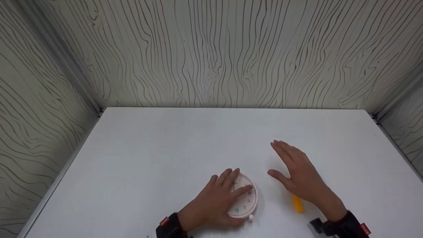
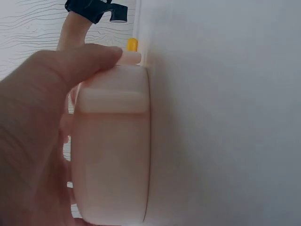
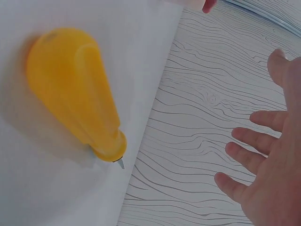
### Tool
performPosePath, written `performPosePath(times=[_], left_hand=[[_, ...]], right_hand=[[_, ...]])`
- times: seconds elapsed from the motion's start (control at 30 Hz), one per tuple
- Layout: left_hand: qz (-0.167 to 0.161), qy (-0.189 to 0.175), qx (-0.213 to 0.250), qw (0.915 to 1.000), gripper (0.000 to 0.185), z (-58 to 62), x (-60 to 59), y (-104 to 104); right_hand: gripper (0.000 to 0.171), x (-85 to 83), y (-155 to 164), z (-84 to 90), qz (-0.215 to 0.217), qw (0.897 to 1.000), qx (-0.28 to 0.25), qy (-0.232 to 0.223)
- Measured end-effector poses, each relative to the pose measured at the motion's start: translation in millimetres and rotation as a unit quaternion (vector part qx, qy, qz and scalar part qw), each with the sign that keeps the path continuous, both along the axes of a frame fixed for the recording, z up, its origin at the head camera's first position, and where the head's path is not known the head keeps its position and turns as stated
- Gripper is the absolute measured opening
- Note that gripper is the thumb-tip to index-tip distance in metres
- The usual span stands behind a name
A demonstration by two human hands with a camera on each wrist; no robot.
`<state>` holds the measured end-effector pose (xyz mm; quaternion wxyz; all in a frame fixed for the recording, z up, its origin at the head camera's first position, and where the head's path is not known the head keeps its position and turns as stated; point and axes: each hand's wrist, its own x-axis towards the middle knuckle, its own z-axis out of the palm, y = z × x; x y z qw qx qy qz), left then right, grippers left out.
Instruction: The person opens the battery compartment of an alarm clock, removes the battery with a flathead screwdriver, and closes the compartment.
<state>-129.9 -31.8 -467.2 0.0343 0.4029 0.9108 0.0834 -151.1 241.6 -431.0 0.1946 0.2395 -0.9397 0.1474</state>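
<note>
A round white-pink clock point(image 1: 244, 203) with printed numerals lies face up on the white table. My left hand point(image 1: 216, 198) holds it, fingers spread over the dial and upper rim, thumb at the lower edge. In the left wrist view, the thumb point(image 2: 94, 61) presses near a small foot on the clock's smooth side point(image 2: 113, 160). My right hand point(image 1: 302, 175) hovers with its fingers extended, holding nothing. Beneath it lies a yellow-handled screwdriver point(image 1: 298, 204), partly hidden in the head view. The right wrist view shows the screwdriver's stubby handle point(image 3: 70, 80) and short metal tip.
The white table point(image 1: 158, 148) is bounded by a wood-grain-patterned back wall point(image 1: 211, 56) and similar side panels. Dark straps with cameras sit on both wrists.
</note>
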Motion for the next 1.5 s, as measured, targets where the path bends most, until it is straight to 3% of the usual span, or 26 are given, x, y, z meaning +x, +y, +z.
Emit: performPosePath(times=[0.27,0.63,0.83,0.97,1.13,1.37,1.5], left_hand=[[0.035,-0.022,-0.007,0.9991,0.082,-2.0,0.2,1],[0.032,0.017,-0.01,0.9993,0.088,1.3,-1.6,3],[0.036,0.045,0.022,0.9981,0.09,9.3,-3.1,2],[0.057,0.024,0.061,0.9962,0.091,15.8,-4.1,0],[0.07,0.024,0.093,0.9929,0.09,22.4,-5.1,-2],[0.08,-0.051,0.157,0.983,0.09,30.0,-4.5,-3],[0.079,-0.072,0.198,0.9743,0.091,33.2,-5.5,-4]], right_hand=[[0.075,0.2,-3,0.6,0.005,1.0,0.001,0.016],[0.078,3.0,-3,2.1,0.002,1.0,0.015,-0.006],[0.077,2.9,-3,1.7,0.006,1.0,0.013,-0.011],[0.078,3.9,-4,2.3,0.007,1.0,0.012,-0.018],[0.08,5.9,-6,4.7,0.006,1.0,0.019,-0.013],[0.082,9.3,-10,9.8,0.02,0.999,0.016,-0.02],[0.084,11.3,-12,13.0,0.032,0.999,0.012,-0.019]])
